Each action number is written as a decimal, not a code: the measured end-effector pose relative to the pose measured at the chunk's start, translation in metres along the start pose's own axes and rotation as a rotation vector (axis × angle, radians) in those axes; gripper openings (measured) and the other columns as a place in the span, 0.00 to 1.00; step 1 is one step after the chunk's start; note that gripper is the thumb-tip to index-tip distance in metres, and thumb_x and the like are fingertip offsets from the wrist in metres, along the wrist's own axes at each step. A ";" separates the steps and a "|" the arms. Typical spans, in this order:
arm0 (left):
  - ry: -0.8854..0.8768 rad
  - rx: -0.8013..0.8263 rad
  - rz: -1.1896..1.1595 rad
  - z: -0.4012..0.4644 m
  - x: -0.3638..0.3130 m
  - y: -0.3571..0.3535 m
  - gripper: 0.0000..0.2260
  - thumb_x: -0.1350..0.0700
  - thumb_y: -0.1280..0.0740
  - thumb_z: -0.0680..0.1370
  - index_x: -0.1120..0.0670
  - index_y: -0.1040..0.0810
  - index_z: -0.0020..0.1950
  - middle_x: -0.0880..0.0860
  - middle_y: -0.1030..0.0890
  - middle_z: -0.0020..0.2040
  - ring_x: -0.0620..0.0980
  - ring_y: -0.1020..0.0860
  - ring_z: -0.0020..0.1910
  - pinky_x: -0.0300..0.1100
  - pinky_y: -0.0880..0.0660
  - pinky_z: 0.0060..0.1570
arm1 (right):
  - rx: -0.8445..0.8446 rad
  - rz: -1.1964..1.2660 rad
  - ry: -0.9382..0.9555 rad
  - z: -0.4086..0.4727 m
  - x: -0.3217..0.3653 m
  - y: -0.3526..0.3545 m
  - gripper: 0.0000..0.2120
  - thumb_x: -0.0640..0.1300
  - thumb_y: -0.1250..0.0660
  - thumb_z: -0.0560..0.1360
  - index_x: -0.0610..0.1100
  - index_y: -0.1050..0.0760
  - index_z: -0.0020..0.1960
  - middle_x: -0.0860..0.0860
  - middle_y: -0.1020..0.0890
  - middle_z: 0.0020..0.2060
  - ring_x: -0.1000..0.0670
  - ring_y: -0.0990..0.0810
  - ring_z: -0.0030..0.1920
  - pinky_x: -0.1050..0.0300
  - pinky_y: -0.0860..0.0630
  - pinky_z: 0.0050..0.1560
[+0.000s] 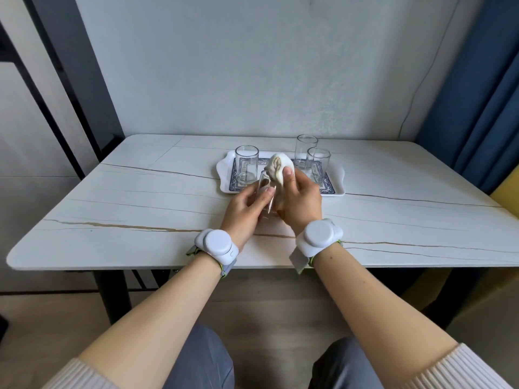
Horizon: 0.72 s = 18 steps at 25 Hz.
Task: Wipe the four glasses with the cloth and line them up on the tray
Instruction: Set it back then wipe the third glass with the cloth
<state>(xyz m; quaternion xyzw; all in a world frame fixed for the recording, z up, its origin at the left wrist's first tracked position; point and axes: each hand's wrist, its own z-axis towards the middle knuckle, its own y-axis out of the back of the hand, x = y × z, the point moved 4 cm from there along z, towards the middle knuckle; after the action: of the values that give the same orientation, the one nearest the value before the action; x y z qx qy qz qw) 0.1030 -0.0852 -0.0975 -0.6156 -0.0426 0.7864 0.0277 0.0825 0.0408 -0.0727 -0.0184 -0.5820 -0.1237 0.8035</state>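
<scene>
My left hand [247,207] holds a clear glass [264,182] tilted above the table, in front of the tray. My right hand [300,202] grips a white cloth [279,167] bunched against the glass's mouth. A white tray [224,167] with a blue patterned centre lies at the table's far middle. One empty glass [246,165] stands upright on the tray's left end. A second glass [317,164] stands on its right part. A third glass [306,148] stands just behind that; I cannot tell whether it rests on the tray or behind it.
The table [140,197] is white marble-look with thin brown veins, set against a pale wall. A blue curtain [477,94] hangs at the right, with something yellow [505,189] below it. White sensor bands sit on both wrists.
</scene>
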 end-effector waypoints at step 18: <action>0.062 -0.100 -0.009 0.004 0.005 0.003 0.23 0.38 0.34 0.74 0.53 0.22 0.60 0.58 0.15 0.49 0.57 0.17 0.46 0.49 0.22 0.46 | 0.242 -0.073 0.064 0.015 0.018 0.020 0.09 0.56 0.36 0.79 0.52 0.21 0.51 0.49 0.16 0.39 0.46 0.18 0.40 0.40 0.18 0.48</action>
<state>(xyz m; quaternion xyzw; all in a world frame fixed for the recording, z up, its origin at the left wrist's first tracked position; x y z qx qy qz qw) 0.0980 -0.0881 -0.1017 -0.6402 -0.0837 0.7637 0.0016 0.0785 0.0594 -0.0489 0.1039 -0.5670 -0.0821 0.8130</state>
